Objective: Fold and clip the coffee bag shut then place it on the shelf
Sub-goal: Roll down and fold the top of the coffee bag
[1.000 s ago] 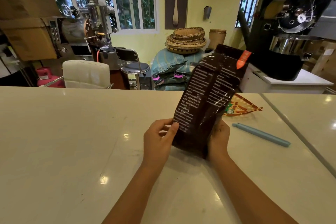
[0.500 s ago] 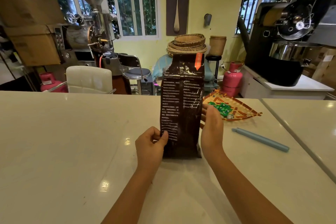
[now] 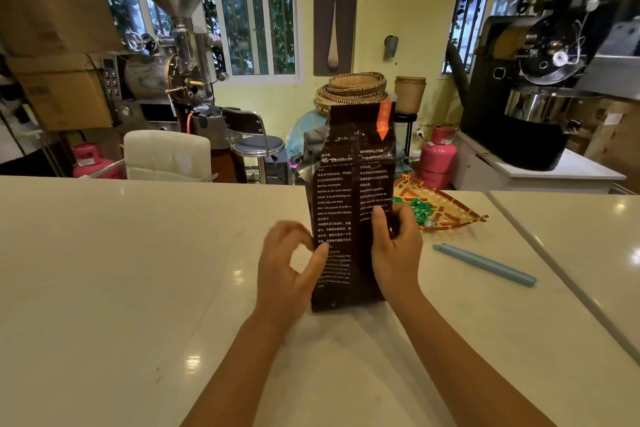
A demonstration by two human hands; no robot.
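Observation:
A tall dark brown coffee bag (image 3: 349, 184) with white print and an orange tab near its top stands upright on the white counter (image 3: 121, 270). Its top edge is unfolded. My right hand (image 3: 398, 246) grips the bag's right side at mid height, thumb on the front. My left hand (image 3: 287, 267) is blurred at the bag's lower left edge, fingers curled and apart, thumb touching the edge. A long light blue bag clip (image 3: 485, 264) lies on the counter to the right of the bag.
A woven triangular tray (image 3: 446, 211) with green bits sits behind the bag on the right. A seam (image 3: 554, 270) splits the counter on the right. Beyond the counter are a white chair (image 3: 166, 154), roasting machines (image 3: 540, 87) and pink gas cylinders (image 3: 437, 156).
The bag went from tilted in both hands to standing upright on the counter. My right hand slid up its right side; my left hand loosened from the lower left edge.

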